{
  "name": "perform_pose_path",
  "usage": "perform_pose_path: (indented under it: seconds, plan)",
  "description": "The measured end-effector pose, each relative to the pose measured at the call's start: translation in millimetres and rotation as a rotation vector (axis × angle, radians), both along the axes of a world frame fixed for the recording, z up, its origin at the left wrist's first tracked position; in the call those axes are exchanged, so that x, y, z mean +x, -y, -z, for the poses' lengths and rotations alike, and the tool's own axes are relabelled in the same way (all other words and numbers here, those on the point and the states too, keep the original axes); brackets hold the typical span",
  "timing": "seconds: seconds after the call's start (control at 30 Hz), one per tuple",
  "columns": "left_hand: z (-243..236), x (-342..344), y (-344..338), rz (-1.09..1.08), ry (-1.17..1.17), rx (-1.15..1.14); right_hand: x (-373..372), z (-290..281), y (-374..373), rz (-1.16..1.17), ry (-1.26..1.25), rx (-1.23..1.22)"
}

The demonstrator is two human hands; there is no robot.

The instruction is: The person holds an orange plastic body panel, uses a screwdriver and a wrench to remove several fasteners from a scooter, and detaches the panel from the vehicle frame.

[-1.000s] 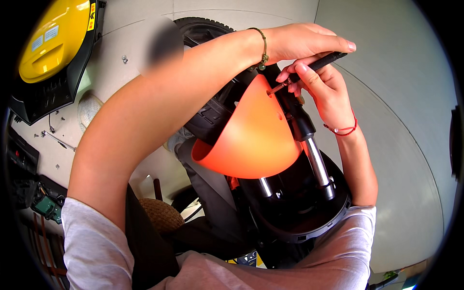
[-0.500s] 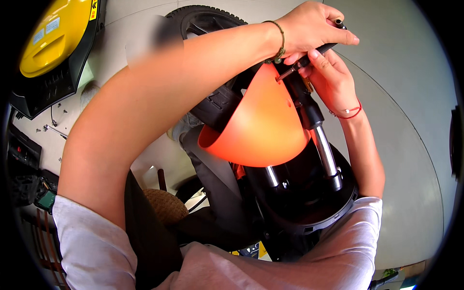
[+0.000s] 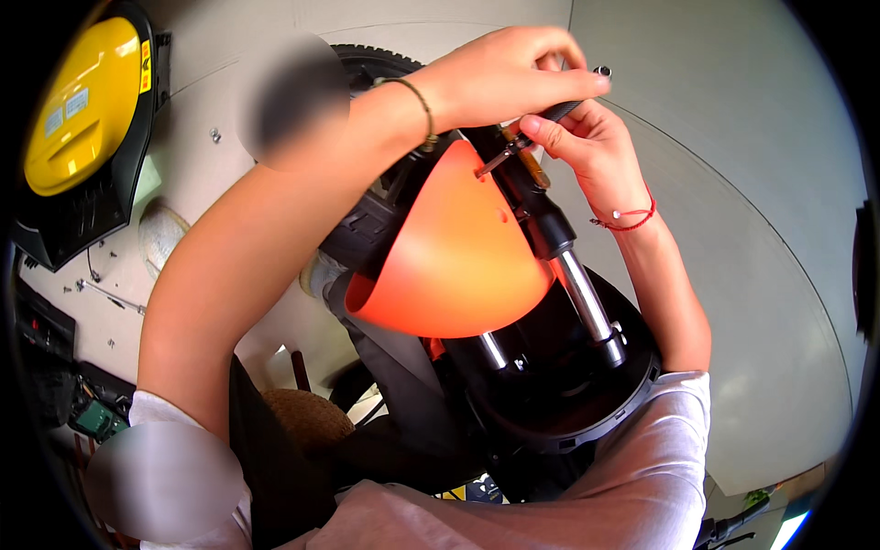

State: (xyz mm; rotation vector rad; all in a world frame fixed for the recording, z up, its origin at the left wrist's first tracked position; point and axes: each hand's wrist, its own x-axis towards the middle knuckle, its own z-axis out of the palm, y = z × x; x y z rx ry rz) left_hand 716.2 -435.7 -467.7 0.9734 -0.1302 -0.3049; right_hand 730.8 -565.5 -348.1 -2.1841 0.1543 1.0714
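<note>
A curved orange mudguard (image 3: pixel 458 261) sits against a fork with chrome tubes (image 3: pixel 587 293), in front of a black tyre (image 3: pixel 353 220). The tip of a screwdriver (image 3: pixel 501 159) meets the guard near its upper right edge, at a small hole or screw. My left hand (image 3: pixel 513 78), reaching across from the left, has its thumb and curled fingers around the far end of the knurled black handle. Lower down, my right hand (image 3: pixel 591 151) pinches the screwdriver between thumb and fingers, beside the fork. Its fingertips are partly hidden behind the tool.
A black round housing (image 3: pixel 559 431) is close to my body, below the fork. On the floor at left lie a yellow and black cover (image 3: pixel 78 105), loose screws (image 3: pixel 215 136) and a metal tool (image 3: pixel 110 295). A grey curved surface (image 3: pixel 733 275) extends on the right.
The whole scene has shifted left and slightly down in the picture. My left fingers have curled more around the handle's end; the screwdriver tip stays at the guard.
</note>
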Motion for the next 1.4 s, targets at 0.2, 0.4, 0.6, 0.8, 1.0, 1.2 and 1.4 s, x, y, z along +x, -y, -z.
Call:
perform_pose_path:
  seconds: [0.2, 0.4, 0.6, 0.8, 1.0, 1.2, 1.4]
  plan:
    - [5, 2, -8, 0.159, 0.018, -0.209, 8, -7, 0, -0.112, -0.183, 0.126]
    - [2, 1, -5, 0.067, -0.033, -0.222, 0, -3, -2, -0.064, -0.06, -0.063]
    - [1, 1, -2, 0.043, -0.03, -0.186, 3, -6, 0, -0.085, 0.014, -0.062]
    - [6, 0, -17, 0.233, -0.02, -0.306, 14, -11, 2, -0.033, -0.175, 0.083]
    - [16, 1, -2, 0.054, -0.007, -0.271, 7, -7, 0, -0.137, -0.059, -0.105]
    - [16, 3, 2, 0.078, 0.008, -0.224, 1, -7, -6, -0.05, -0.007, 0.003]
    - [4, -4, -9, 0.189, 0.014, -0.252, 2, -7, -7, -0.051, 0.015, 0.036]
